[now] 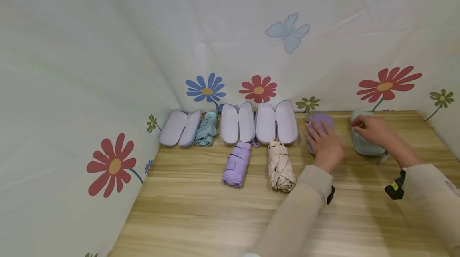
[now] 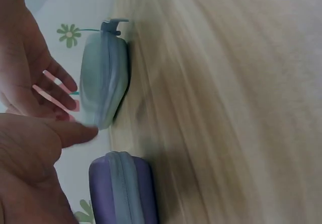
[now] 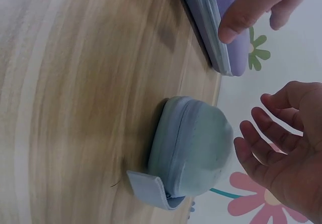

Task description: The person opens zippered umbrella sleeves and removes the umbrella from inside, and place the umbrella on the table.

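Toward the right of the head view, my left hand [image 1: 324, 147] hovers over a closed purple zip case [image 1: 326, 119], fingers spread and nearly straight. Further right, my right hand [image 1: 373, 130] is above a closed pale green zip case [image 1: 367, 148], its fingers loosely bent and holding nothing. The right wrist view shows a gap between those fingers [image 3: 256, 158] and the green case [image 3: 201, 143], which has a strap loop [image 3: 151, 190] at one end. In the left wrist view, the purple case [image 2: 103, 183] lies below the left thumb [image 2: 75, 133].
Three open, pale-lined cases [image 1: 174, 129] line the back of the wooden table [image 1: 187, 213]. A folded teal umbrella [image 1: 206, 131] lies between two of them. Folded purple [image 1: 237, 165] and beige [image 1: 281, 169] umbrellas lie in front. Flower-printed sheeting [image 1: 230, 49] rises behind and at the sides.
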Motion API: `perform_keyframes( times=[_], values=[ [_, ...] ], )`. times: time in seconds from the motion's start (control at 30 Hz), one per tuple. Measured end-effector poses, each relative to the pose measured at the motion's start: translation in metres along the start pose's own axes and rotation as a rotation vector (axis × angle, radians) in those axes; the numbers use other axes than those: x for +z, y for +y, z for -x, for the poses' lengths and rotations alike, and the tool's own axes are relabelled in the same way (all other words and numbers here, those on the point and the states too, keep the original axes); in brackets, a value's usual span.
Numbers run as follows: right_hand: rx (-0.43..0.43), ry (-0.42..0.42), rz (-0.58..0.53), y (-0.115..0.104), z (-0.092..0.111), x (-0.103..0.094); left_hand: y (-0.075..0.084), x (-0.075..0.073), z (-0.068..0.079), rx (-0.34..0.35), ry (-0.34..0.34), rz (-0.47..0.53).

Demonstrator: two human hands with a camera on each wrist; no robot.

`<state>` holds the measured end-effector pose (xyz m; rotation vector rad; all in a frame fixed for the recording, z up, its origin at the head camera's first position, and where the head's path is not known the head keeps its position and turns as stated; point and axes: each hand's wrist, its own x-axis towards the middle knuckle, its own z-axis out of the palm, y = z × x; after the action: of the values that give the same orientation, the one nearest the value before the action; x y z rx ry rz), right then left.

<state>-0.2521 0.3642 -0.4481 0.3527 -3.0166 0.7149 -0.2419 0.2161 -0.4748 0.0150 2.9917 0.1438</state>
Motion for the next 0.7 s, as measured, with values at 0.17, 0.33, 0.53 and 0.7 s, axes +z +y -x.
perform_keyframes(
  times=[0.17, 0.33, 0.53, 0.7],
  values=[
    [-0.023, -0.008, 0.007, -0.004, -0.005, -0.002, -0.006, -0.009, 0.001, 0.054, -0.064, -0.006],
    [-0.073, -0.007, 0.066, -0.007, -0.011, -0.002, -0.011, -0.003, -0.001, 0.119, -0.032, -0.053],
    [-0.097, -0.064, 0.169, -0.014, -0.026, -0.005, -0.006, 0.011, -0.011, 0.03, -0.022, -0.103],
    [-0.085, -0.093, 0.23, -0.018, -0.035, -0.007, -0.003, 0.019, -0.018, 0.06, -0.056, -0.23]
  ],
)
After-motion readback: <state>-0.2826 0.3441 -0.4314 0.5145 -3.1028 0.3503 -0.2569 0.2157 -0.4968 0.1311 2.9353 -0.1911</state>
